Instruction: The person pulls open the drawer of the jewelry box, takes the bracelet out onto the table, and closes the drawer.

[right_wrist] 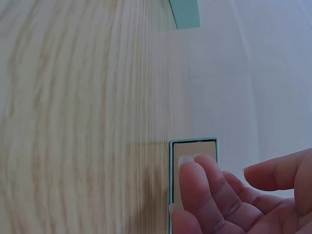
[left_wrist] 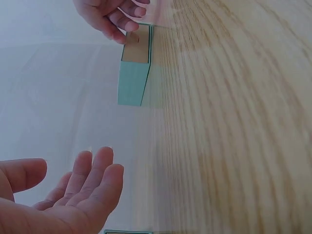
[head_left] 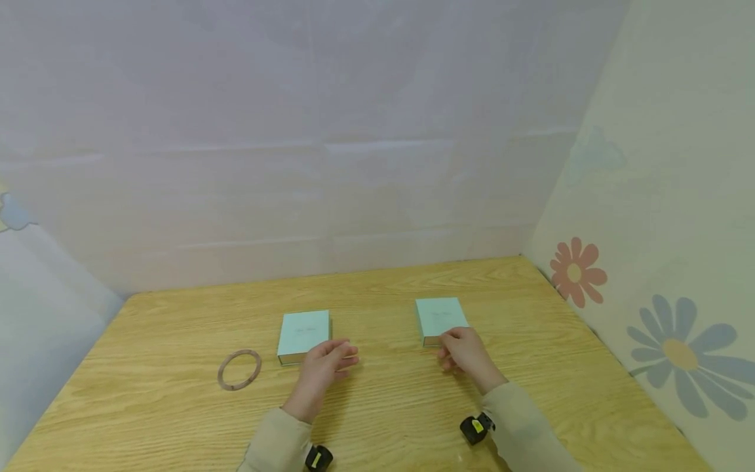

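Booth-like setting: wood-grain table (head_left: pixel 389 419), pale backdrop (head_left: pixel 295 164) (flower-printed panel (head_left: pixel 678 216) at right).

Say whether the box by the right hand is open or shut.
Shut: the box shows its lid lying flat across the top in the head view.

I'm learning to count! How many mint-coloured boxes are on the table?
2. The left box is on the table near the left fingers; the right box is by the right fingers.
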The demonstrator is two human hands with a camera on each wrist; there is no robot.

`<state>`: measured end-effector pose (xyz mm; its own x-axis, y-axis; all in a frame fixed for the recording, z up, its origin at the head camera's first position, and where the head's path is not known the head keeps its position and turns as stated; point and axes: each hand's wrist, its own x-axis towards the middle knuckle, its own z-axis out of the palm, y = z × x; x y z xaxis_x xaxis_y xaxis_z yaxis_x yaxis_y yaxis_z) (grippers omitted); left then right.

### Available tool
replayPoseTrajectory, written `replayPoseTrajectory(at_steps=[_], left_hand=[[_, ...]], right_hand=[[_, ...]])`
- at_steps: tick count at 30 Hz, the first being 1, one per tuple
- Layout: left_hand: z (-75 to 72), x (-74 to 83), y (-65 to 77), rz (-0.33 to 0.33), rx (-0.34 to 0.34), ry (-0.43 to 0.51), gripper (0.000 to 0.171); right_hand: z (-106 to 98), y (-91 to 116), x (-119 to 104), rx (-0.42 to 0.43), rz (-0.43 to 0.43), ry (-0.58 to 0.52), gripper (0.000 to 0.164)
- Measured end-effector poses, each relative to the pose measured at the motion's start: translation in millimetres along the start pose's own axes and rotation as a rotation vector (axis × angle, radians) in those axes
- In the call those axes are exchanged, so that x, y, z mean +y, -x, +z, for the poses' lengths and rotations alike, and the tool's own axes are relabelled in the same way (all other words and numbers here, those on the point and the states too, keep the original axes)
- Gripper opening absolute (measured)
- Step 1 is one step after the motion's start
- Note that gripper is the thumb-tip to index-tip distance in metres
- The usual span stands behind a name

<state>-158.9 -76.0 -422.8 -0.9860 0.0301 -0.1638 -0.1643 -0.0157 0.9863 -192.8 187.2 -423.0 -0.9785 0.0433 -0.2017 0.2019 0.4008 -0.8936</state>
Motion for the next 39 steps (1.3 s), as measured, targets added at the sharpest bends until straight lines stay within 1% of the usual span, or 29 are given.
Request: replayPoseTrajectory(at_steps=[5, 14, 18, 22, 29, 34, 39], left_hand=[[1.8, 0.0, -0.3, 0.011, -0.015, 0.003, 0.041], [3.3, 0.5, -0.8, 0.003, -0.043, 0.005, 0.042], [4.7, 0.4, -0.6, 0.004, -0.056, 0.000, 0.043], [6.7, 0.9, 0.3, 0.008, -0.062, -0.002, 0.044], [10.2, 1.6, -0.3, 0.015, -0.055, -0.003, 0.045], [14.1, 1.8, -1.4, 0.010, -0.062, 0.004, 0.045], [18.9, 1.0, -2.8, 0.009, -0.070, 0.012, 0.044]], right_hand=[[-3, 0, 1, 0.006, 0.009, 0.004, 0.025], [-4, 1, 4, 0.020, 0.039, -0.004, 0.024], [-5, 2, 5, 0.010, 0.057, -0.026, 0.025], [-6, 3, 5, 0.010, 0.068, -0.019, 0.026], [-8, 4, 6, 0.012, 0.057, -0.015, 0.027], [-9, 6, 7, 0.001, 0.058, -0.037, 0.028], [-10, 6, 9, -0.005, 0.052, -0.035, 0.027]])
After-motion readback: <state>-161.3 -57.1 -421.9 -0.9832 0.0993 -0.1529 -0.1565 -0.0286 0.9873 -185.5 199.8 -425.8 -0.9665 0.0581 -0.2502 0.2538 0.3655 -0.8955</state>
